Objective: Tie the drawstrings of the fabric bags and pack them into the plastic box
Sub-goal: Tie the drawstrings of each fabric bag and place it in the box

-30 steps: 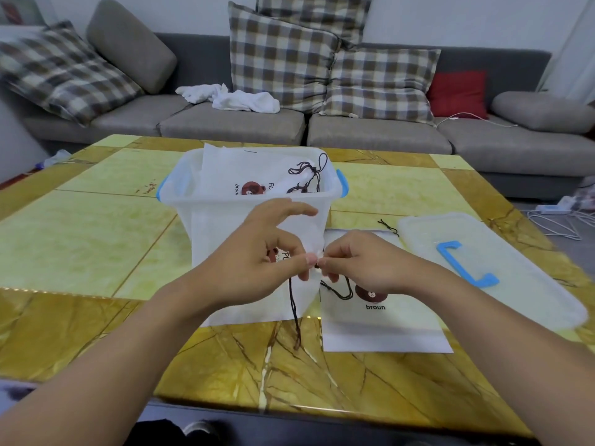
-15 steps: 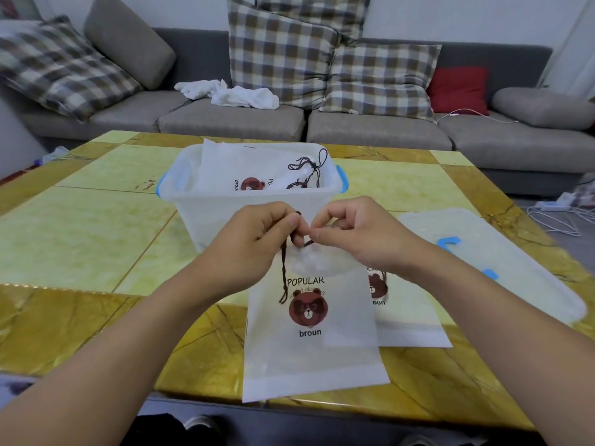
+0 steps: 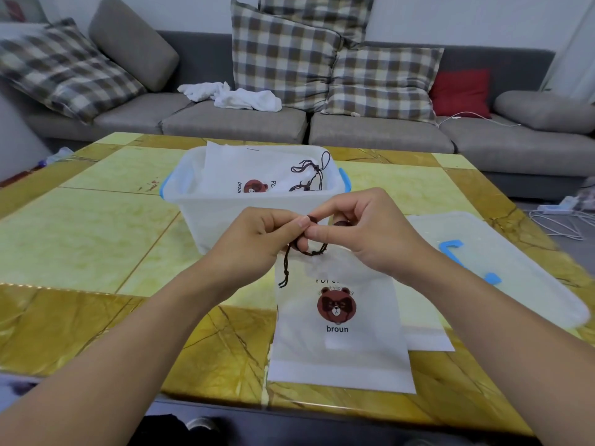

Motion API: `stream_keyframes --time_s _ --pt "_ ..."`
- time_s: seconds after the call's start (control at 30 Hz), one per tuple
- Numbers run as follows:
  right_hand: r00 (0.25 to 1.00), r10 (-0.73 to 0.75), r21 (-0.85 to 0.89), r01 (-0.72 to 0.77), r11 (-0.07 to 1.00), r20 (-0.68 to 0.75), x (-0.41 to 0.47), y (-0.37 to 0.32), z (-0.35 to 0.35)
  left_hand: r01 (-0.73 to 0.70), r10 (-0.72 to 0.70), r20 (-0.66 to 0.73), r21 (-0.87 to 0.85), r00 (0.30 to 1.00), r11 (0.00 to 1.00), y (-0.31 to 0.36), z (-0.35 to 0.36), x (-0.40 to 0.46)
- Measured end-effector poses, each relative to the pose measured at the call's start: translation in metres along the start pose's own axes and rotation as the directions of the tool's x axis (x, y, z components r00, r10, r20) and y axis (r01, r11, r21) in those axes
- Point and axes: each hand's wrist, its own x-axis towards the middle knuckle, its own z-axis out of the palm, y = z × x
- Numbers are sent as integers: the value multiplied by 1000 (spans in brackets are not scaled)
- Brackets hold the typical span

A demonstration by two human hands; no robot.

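A white fabric bag with a brown bear print hangs from my hands, its lower part lying on the table's front edge. My left hand and my right hand meet above its gathered mouth, both pinching the dark brown drawstring; a loose knotted end dangles on the left. Behind my hands stands the translucent plastic box with blue handles, holding tied bags. Another white bag lies flat under the held one, mostly hidden.
The box's translucent lid with a blue handle lies on the table to the right. The yellow marble table stretches to the left. A grey sofa with checked cushions stands behind; cables lie on the floor at far right.
The bag was lifted off the table and pulled toward me, now hanging upright. My hands rose and closed together at its mouth, working the drawstring.
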Motion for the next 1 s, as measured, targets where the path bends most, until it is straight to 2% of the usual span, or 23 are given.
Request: stream_keyframes --time_s 0.13,0.2,0.3,0.43,0.53,0.7,0.83,1.0 --pt "990 128 195 -114 974 -61 -2 -1 2 8 -6 45 -53 999 999 3 0 -2" --pt "976 216 280 -202 938 -20 -1 -1 2 8 -3 56 -87 998 996 3 0 -1" --pt "946 316 288 -322 902 69 0 -2 3 19 -11 68 -121 998 992 2 0 1" --pt "921 384 347 -382 857 64 0 -4 6 30 -20 64 -163 998 986 1 0 0" --pt "913 403 383 -394 836 60 1 -4 5 37 -29 46 -190 999 981 1 1 0" --pt "936 314 166 -339 926 160 0 -3 -2 30 -20 52 -191 998 981 2 0 -3" --pt "931 356 262 -364 894 82 1 -3 0 33 -11 106 -212 994 977 4 2 -5" --pt "917 384 288 -399 871 109 2 -3 -3 28 -2 110 -230 994 973 6 1 -7"
